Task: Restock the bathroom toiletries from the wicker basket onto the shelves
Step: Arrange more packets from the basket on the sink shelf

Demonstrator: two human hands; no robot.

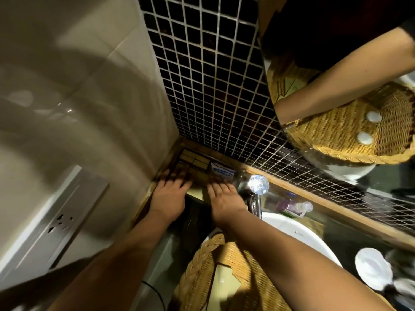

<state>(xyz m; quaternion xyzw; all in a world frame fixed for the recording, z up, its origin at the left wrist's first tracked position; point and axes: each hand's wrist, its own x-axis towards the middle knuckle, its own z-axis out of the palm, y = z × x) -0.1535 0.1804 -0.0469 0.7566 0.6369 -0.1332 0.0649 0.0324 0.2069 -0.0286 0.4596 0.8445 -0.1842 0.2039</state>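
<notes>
Placing step: white-blue box (222,172) being set upright on corner shelf (197,161) by right hand (222,198), fingers wrapped on it. Left hand (171,191) spread flat beside. Wicker basket (224,277) below on sink. Next, likely: release, reach back into basket.

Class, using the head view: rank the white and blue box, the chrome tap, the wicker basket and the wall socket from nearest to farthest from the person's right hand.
From the right hand:
1. White and blue box: at its fingertips, on the corner shelf.
2. Chrome tap: just to its right; nearly as close.
3. Wicker basket: below, over the sink.
4. Wall socket: far left, on the wall.
</notes>
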